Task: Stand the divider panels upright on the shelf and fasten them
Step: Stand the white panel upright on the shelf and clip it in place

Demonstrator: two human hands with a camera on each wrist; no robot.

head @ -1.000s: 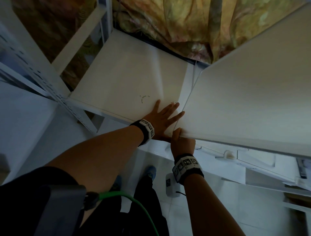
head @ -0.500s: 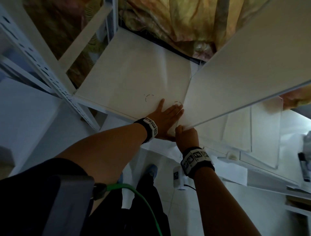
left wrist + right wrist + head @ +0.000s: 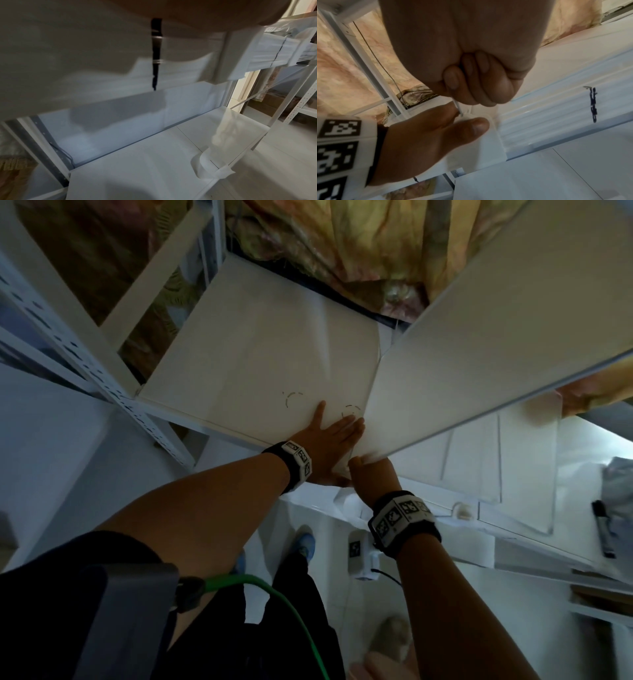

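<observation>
Left hand [image 3: 329, 440] flat on shelf [image 3: 246, 354] front edge, right hand [image 3: 375, 477] gripping tilted panel [image 3: 479, 337] corner, curtain [image 3: 359, 244] behind, marker [image 3: 604, 529] right.

divider panel [image 3: 479, 337]: white, tilted, near corner held | shelf [image 3: 246, 364]: white, flat

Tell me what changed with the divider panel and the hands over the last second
The divider panel has tipped up toward upright, swinging on its lower edge, and now uncovers the flat panels on the shelf to its right. The right hand still grips its near corner. The left hand stays pressed flat on the shelf board beside the panel's base.
</observation>
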